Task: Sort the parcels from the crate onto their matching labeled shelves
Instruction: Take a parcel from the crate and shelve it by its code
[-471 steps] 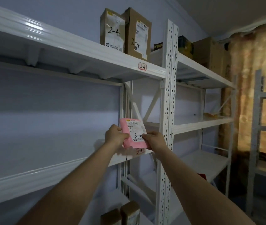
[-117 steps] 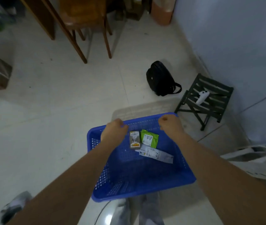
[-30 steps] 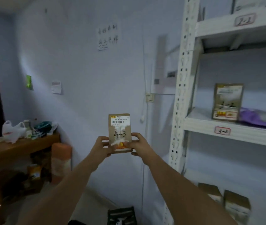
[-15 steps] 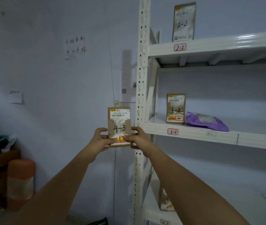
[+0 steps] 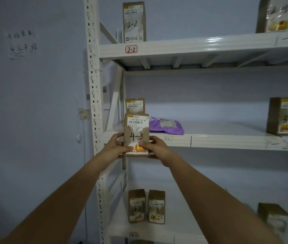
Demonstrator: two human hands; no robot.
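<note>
both hands, left (image 5: pixel 116 147) and right (image 5: pixel 154 147), gripped the upright brown "4-3" parcel (image 5: pixel 136 134) before the shelf tagged 2-2 (image 5: pixel 131 49).

Eight brown parcels in sight: one held up, marked 4-3 (image 5: pixel 136 133); two on the top shelf (image 5: pixel 201 45); two on the middle shelf (image 5: pixel 227 140); three on the lower shelf (image 5: pixel 180 205); one purple pouch (image 5: pixel 166 127); two hands.
</note>
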